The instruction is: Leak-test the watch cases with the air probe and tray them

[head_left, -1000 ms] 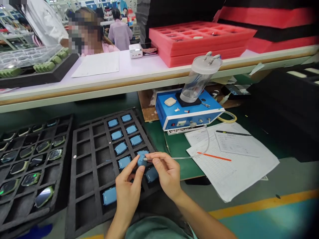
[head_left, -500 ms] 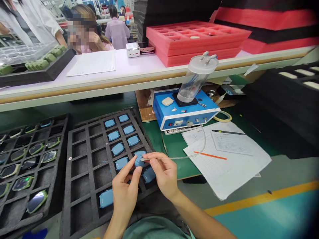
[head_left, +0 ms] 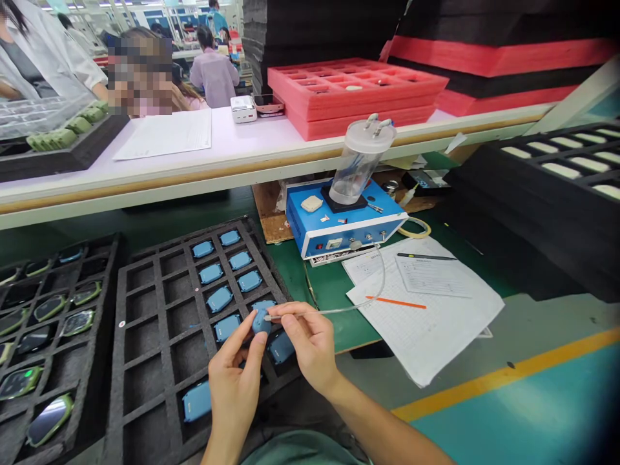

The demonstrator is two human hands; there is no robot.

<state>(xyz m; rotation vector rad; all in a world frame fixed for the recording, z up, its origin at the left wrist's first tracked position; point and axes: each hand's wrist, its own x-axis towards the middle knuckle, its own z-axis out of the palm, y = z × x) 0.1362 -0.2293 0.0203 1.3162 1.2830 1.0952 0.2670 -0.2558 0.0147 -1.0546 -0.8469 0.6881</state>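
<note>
Between the thumb and fingers of my left hand [head_left: 237, 374] is a blue watch case [head_left: 261, 321], held above the foam tray. My right hand [head_left: 310, 342] pinches the end of a clear thin tube [head_left: 339, 311], and its tip touches or nearly touches the case's side. The tube runs back to the front of a blue box-shaped machine [head_left: 346, 226]. Beneath my hands lies the dark grey foam tray [head_left: 167, 349], with several blue watch cases [head_left: 219, 299] in its right-hand compartments. My fingers hide part of the held case and some compartments.
To the left stands another foam tray [head_left: 92, 361] of green-rimmed watches. A clear cylinder [head_left: 356, 168] rests on the machine. Papers [head_left: 426, 323] with an orange stick [head_left: 396, 302] and a pen lie at right. A shelf edge [head_left: 232, 174] crosses above, bearing red foam trays [head_left: 358, 97]. People work beyond.
The whole view has shifted slightly, so things appear a little further left and mostly lower. Both hands keep their hold on the case and the tube, tip at its side.
</note>
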